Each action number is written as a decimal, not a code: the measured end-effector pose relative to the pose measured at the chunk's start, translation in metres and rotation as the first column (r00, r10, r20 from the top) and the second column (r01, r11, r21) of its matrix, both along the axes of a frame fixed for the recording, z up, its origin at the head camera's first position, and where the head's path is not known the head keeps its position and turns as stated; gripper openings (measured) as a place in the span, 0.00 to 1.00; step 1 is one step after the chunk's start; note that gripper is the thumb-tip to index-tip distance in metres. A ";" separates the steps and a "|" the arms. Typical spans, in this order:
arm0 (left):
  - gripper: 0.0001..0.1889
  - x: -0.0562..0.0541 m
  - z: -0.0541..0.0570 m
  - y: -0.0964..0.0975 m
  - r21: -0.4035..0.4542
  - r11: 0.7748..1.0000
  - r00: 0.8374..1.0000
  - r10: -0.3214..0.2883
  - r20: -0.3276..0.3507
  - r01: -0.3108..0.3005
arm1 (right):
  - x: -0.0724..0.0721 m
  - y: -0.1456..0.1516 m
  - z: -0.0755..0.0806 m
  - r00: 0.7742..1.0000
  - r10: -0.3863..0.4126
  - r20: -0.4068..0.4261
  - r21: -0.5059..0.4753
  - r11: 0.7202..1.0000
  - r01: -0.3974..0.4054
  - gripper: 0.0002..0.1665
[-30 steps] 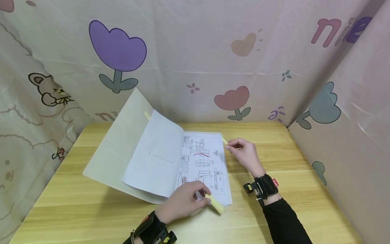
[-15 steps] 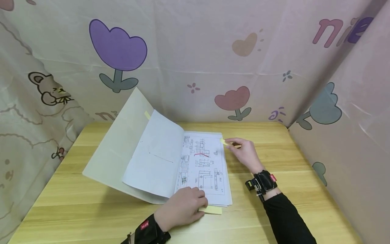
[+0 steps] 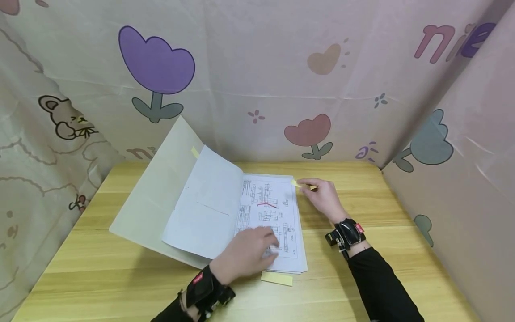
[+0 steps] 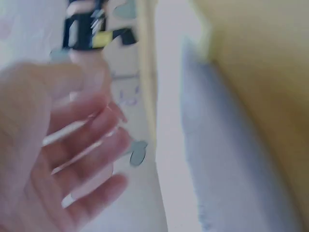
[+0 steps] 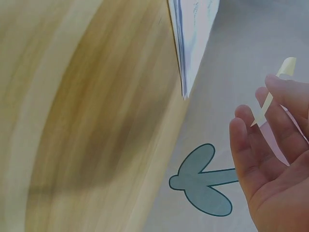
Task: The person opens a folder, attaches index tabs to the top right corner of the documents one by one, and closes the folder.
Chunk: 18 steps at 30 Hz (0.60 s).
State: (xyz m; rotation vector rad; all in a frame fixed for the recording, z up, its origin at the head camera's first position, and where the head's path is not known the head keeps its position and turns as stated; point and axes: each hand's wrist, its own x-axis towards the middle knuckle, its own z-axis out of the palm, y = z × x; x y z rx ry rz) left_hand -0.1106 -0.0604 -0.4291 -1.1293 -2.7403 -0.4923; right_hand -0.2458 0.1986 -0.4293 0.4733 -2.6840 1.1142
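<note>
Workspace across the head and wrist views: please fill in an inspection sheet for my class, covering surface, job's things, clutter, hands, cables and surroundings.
Surface: table, wood-grain pattern.
Job's things: pale folder, open, left side raised; drawing, red mark on it; small yellow strip; larger yellow strip, lying by the pages' near edge.
Clutter: nothing seen.
Grippers: right hand pinches the small yellow strip by the drawing's far right corner, contact with the page unclear; left hand is over the drawing, holding nothing.
Cables: nothing seen.
Surroundings: printed cloth behind and at both sides.
</note>
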 end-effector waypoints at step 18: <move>0.17 -0.120 -0.004 0.036 0.055 0.903 0.886 0.404 0.230 -0.426 | -0.022 -0.006 -0.012 0.997 0.039 0.064 0.247 0.968 -0.054 0.14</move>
